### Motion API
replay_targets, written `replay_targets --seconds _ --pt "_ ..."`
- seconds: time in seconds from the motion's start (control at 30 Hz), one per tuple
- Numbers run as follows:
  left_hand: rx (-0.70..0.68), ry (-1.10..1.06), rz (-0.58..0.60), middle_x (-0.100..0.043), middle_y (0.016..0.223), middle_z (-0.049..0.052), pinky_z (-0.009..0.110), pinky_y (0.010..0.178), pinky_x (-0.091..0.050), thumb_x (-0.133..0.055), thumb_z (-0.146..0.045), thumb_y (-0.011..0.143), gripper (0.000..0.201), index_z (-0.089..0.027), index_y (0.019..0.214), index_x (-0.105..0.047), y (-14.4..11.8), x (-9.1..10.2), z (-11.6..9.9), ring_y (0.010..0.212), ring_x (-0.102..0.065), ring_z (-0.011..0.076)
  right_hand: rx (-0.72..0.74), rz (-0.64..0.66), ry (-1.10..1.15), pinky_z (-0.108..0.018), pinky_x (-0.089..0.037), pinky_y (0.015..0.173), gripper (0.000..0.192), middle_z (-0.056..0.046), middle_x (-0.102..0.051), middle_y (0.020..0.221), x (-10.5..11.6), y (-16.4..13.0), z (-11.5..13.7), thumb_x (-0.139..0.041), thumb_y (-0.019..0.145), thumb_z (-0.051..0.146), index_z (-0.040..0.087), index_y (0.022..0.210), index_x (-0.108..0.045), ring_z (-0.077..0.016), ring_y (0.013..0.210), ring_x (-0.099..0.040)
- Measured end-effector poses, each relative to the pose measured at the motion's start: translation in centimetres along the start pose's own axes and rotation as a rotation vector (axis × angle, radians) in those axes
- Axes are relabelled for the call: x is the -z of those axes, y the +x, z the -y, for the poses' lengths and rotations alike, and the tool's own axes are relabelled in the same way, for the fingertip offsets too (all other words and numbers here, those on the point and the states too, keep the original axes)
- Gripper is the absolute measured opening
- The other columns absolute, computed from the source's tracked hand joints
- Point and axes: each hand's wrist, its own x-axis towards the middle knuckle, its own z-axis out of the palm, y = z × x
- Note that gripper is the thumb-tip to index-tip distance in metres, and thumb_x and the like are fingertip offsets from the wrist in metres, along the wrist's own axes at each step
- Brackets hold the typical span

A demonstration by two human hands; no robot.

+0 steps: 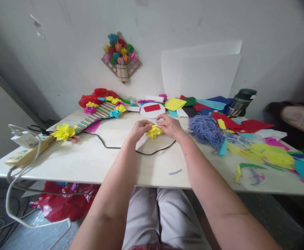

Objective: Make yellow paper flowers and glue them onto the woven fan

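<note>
A yellow paper flower (154,131) is pinched between left hand (139,129) and right hand (170,125), seemingly half-shaped; finished flowers (63,132) lie beyond the fingers.

- The crumpled paper flower (153,131) between the left hand (139,129) and the right hand (170,125) is bright yellow.
- The table (94,159) is pale cream.
- The cable (131,150) across it is black.
- The yarn heap (206,129) is lavender-blue.
- The round card (152,110) is white with a red rectangle on it.
- The woven mat (96,116) is striped green and pink, edged with yellow, magenta and turquoise paper flowers.
- The big loose flower (63,132) at its end is yellow.
- The paper scraps (269,152) are yellow, red, blue, green, turquoise and pink.
- The wall plaque (121,57) carries blue, red, orange, green, pink and yellow blooms on tan slats.
- The bag under the table (63,205) is red.
- The power strip (27,152) is beige.
</note>
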Motion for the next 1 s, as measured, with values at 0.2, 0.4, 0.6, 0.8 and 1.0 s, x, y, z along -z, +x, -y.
replay_targets --seconds 0.2,0.4,0.6,0.8,1.0 --pt "0.027 -0.024 0.005 -0.061 0.062 0.001 0.024 0.057 -0.042 -0.077 -0.039 0.056 0.032 -0.013 0.071 -0.065 0.0 0.0 0.1 0.056 -0.054 0.0108 0.017 0.002 0.011 -0.027 -0.043 0.069 0.020 0.001 -0.062 0.116 0.3 0.2 0.2 -0.054 0.083 0.022 0.024 0.074 -0.071 -0.0154 0.085 -0.060" --pt "0.068 -0.120 0.022 -0.060 0.060 0.001 0.023 0.053 -0.039 -0.076 -0.036 0.055 0.029 -0.013 0.069 -0.065 0.0 -0.1 0.2 0.054 -0.052 0.0099 0.030 0.009 -0.003 -0.027 -0.041 0.068 0.022 0.000 -0.063 0.114 0.4 0.2 0.2 -0.052 0.084 0.022 0.023 0.073 -0.071 -0.0156 0.084 -0.060" --pt "0.123 -0.215 0.052 -0.063 0.066 0.003 0.022 0.054 -0.040 -0.075 -0.029 0.054 0.035 -0.012 0.083 -0.065 -0.3 0.0 -0.3 0.057 -0.057 0.0113 0.034 0.027 -0.056 -0.025 -0.037 0.063 0.026 0.001 -0.063 0.116 0.9 0.1 1.0 -0.047 0.085 0.017 0.022 0.071 -0.069 -0.0144 0.079 -0.058" --pt "0.110 -0.182 0.064 -0.064 0.071 0.001 0.022 0.056 -0.040 -0.074 -0.018 0.049 0.050 -0.015 0.097 -0.059 -0.7 -0.2 -0.9 0.060 -0.060 0.0123 -0.001 0.033 -0.153 -0.026 -0.034 0.059 0.024 -0.001 -0.061 0.116 0.8 0.0 0.8 -0.048 0.087 0.025 0.025 0.080 -0.071 -0.0152 0.076 -0.058" --pt "0.058 -0.102 0.058 -0.063 0.073 0.000 0.023 0.056 -0.041 -0.076 -0.018 0.048 0.050 -0.015 0.095 -0.059 -0.4 -0.3 -0.2 0.059 -0.058 0.0113 -0.019 0.040 -0.176 -0.027 -0.035 0.059 0.023 -0.003 -0.061 0.113 0.5 0.0 0.6 -0.049 0.088 0.030 0.027 0.089 -0.072 -0.0157 0.076 -0.058"
